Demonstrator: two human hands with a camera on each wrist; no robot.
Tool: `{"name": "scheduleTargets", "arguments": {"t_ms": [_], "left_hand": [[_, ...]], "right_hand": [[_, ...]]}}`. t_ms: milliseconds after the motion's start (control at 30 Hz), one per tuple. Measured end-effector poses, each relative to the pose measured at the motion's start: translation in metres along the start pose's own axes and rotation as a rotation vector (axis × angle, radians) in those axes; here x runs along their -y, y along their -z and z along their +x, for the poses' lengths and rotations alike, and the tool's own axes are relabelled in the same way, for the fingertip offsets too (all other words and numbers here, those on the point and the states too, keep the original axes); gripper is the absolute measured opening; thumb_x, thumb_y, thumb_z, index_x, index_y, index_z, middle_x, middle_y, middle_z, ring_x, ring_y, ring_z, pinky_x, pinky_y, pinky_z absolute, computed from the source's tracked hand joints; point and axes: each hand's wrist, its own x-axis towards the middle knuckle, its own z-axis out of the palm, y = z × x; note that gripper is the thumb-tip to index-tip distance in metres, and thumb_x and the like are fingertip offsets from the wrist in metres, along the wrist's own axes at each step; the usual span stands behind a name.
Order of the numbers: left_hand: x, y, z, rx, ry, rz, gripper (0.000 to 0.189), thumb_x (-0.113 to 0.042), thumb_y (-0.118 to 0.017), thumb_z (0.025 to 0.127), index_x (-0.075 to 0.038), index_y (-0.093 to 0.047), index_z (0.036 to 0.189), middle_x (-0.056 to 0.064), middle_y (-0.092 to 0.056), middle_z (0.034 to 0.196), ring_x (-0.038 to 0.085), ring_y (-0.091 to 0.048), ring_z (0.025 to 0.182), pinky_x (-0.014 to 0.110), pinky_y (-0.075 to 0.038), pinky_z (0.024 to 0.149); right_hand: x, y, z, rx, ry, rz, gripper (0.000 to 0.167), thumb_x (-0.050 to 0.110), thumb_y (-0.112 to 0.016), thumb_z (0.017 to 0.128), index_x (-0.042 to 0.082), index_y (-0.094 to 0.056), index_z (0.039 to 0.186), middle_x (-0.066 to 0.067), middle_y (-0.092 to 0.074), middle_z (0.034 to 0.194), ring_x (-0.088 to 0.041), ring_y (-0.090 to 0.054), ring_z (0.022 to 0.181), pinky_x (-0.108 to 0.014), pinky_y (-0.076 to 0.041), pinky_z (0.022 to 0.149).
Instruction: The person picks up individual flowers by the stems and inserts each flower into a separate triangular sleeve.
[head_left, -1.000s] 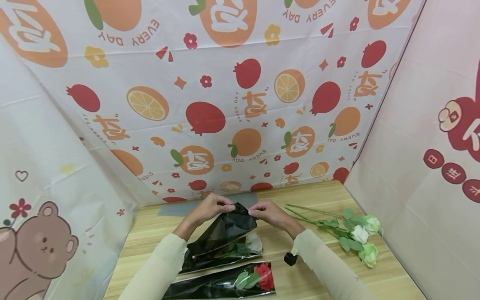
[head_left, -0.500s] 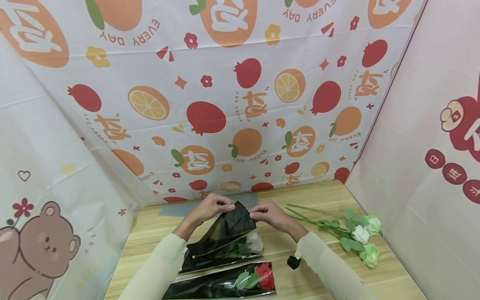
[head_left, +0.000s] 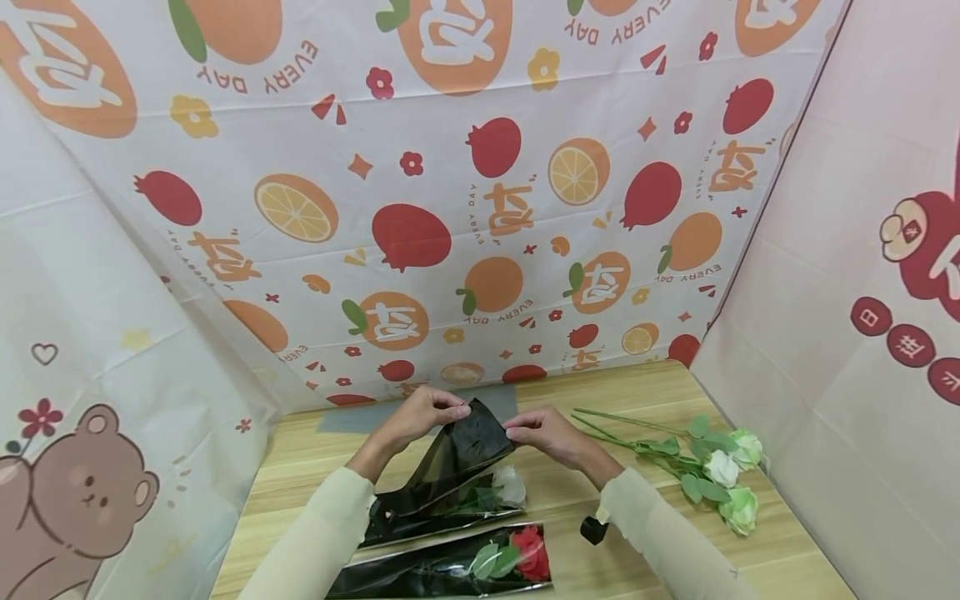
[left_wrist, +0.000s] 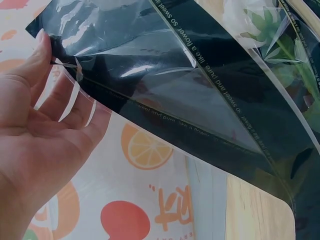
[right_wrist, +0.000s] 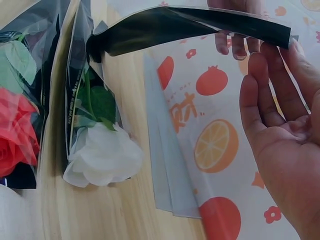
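My left hand (head_left: 426, 417) pinches the top corner of a black plastic flower sleeve (head_left: 476, 437) between thumb and fingers. At the sleeve's opposite corner, my right hand (head_left: 551, 437) pinches the edge, so the mouth is stretched between both hands. Gold lettering runs along the sleeve (left_wrist: 215, 90) in the left wrist view. Its lower end reaches down onto a second black sleeve holding a white rose (right_wrist: 102, 155) with green leaves. Nearer the front lies another sleeve with a red rose (head_left: 531, 552) inside. The right wrist view shows my right thumb and fingertips at the sleeve's end.
Loose white and pale green roses (head_left: 722, 471) lie on the right of the wooden table (head_left: 637, 546). Flat grey sheets (right_wrist: 167, 150) lie at the back edge, against a fruit-print cloth (head_left: 420, 208). A small black block (head_left: 593, 530) hangs by the right sleeve cuff.
My right hand has shifted slightly right with its corner, spreading the black sleeve's top edge wider and flatter. The left hand stays in place. The flowers lie as before.
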Motion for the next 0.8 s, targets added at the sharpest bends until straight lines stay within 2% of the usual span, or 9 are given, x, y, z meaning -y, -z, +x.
{"name": "scheduleTargets", "arguments": {"t_ms": [133,300,367,467,600,700,800], "left_hand": [[0.0011,0.0006,0.0004,-0.011,0.011,-0.010,0.028,-0.033,-0.071,0.100,-0.012,-0.080,0.117,0.006,-0.076,0.120,0.015,-0.068,0.107,0.039,-0.055,0.094],[0.0009,0.0005,0.0002,-0.007,0.007,-0.016,0.028,-0.033,-0.071,0.100,-0.012,-0.080,0.115,0.005,-0.076,0.117,0.014,-0.066,0.102,0.034,-0.053,0.088],[0.0005,0.0001,0.0001,-0.005,0.003,-0.019,0.027,-0.033,-0.071,0.100,-0.011,-0.081,0.114,0.005,-0.076,0.115,0.014,-0.066,0.099,0.033,-0.052,0.086],[0.0006,-0.0006,0.0000,-0.004,0.001,-0.022,0.027,-0.033,-0.071,0.100,-0.011,-0.081,0.112,0.005,-0.076,0.112,0.015,-0.065,0.097,0.033,-0.051,0.084],[0.0018,-0.0019,0.0000,-0.002,-0.004,-0.020,0.027,-0.033,-0.070,0.100,-0.011,-0.081,0.112,0.005,-0.076,0.112,0.014,-0.066,0.097,0.033,-0.052,0.085],[0.0011,-0.0023,-0.0008,-0.003,-0.010,-0.025,0.028,-0.033,-0.071,0.100,-0.010,-0.081,0.112,0.006,-0.076,0.113,0.014,-0.067,0.097,0.033,-0.053,0.086],[-0.0007,-0.0027,-0.0019,-0.005,-0.013,-0.029,0.028,-0.033,-0.071,0.100,-0.010,-0.080,0.113,0.006,-0.076,0.113,0.015,-0.067,0.098,0.033,-0.054,0.086]], "right_hand": [[0.0008,-0.0011,-0.0020,0.002,-0.001,0.027,0.051,0.022,-0.075,0.097,-0.015,-0.064,0.129,0.010,-0.077,0.108,-0.006,-0.073,0.095,-0.027,-0.059,0.088],[-0.0003,-0.0005,-0.0026,0.004,0.013,0.056,0.045,0.020,-0.074,0.098,-0.013,-0.067,0.127,0.010,-0.076,0.108,-0.005,-0.073,0.095,-0.025,-0.059,0.088],[-0.0016,-0.0002,-0.0032,0.009,0.018,0.081,0.037,0.018,-0.073,0.098,-0.008,-0.071,0.125,0.009,-0.076,0.109,-0.005,-0.073,0.095,-0.025,-0.059,0.088],[-0.0035,-0.0009,-0.0038,0.027,0.025,0.131,0.021,0.014,-0.071,0.099,0.009,-0.079,0.118,0.008,-0.077,0.111,-0.005,-0.073,0.097,-0.024,-0.059,0.089],[-0.0029,-0.0035,-0.0068,0.035,0.019,0.167,0.020,0.010,-0.067,0.101,0.022,-0.080,0.111,0.009,-0.076,0.112,-0.004,-0.072,0.099,-0.022,-0.058,0.089],[-0.0010,-0.0053,-0.0094,0.031,0.015,0.162,0.024,0.008,-0.066,0.102,0.008,-0.076,0.124,0.009,-0.076,0.113,-0.004,-0.072,0.101,-0.023,-0.058,0.090],[-0.0009,-0.0059,-0.0105,0.030,0.020,0.124,0.038,0.010,-0.065,0.103,-0.008,-0.063,0.136,0.006,-0.077,0.116,-0.006,-0.073,0.104,-0.025,-0.058,0.091]]}}
